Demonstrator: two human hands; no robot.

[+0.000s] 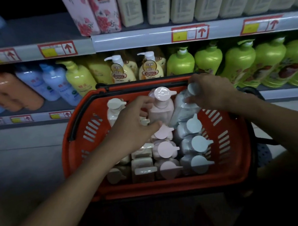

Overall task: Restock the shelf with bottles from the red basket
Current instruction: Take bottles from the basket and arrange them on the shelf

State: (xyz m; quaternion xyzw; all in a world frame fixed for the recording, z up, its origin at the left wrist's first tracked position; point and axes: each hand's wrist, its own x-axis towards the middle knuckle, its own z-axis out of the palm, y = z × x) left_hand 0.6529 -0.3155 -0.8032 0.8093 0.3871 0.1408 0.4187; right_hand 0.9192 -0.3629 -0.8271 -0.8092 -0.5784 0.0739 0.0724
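Note:
A red basket (228,161) sits in front of the shelf, packed with several pump bottles in cream, pink and pale blue rows. My left hand (133,121) grips a pink bottle (162,105) at the basket's far end; the bottle stands raised above its row. My right hand (211,90) holds a pale blue bottle (182,109) by its neck and top, tilted and lifted above the other blue ones. A cream bottle (115,111) stands upright at the far left of the basket.
The shelf (129,39) above carries pink floral and cream bottles. The lower shelf holds orange, blue, yellow and green pump bottles right behind the basket. The upper shelf has a bare stretch (40,30) at left. Grey floor lies to the left.

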